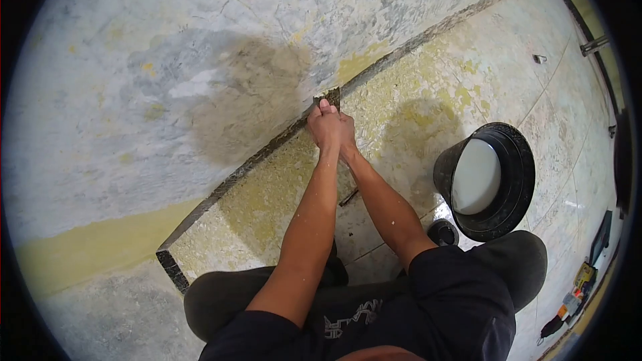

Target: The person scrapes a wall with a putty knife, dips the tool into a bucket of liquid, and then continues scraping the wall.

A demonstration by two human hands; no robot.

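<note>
A flat scraper (pixel 332 95), its blade dark and flecked with pale residue, meets the bottom of the wall (pixel 221 93) right at the dark skirting strip (pixel 261 154). My left hand (pixel 324 126) is closed on it, thumb lying toward the blade. Close against it, my right hand (pixel 347 131) is closed around the same tool, its fingers mostly hidden. The handle is covered by both hands. Yellow and white paint flakes (pixel 267 194) litter the floor below and beside them. Patchy grey-white paint and a damp-looking darker area show on the wall.
A black bucket (pixel 525 180) with milky liquid (pixel 477 177) stands to my right. A small dark stick-like piece (pixel 348 197) lies between my forearms. Several tools (pixel 572 301) lie at the far right, and a small metallic item (pixel 539 59) rests on the tiles at upper right.
</note>
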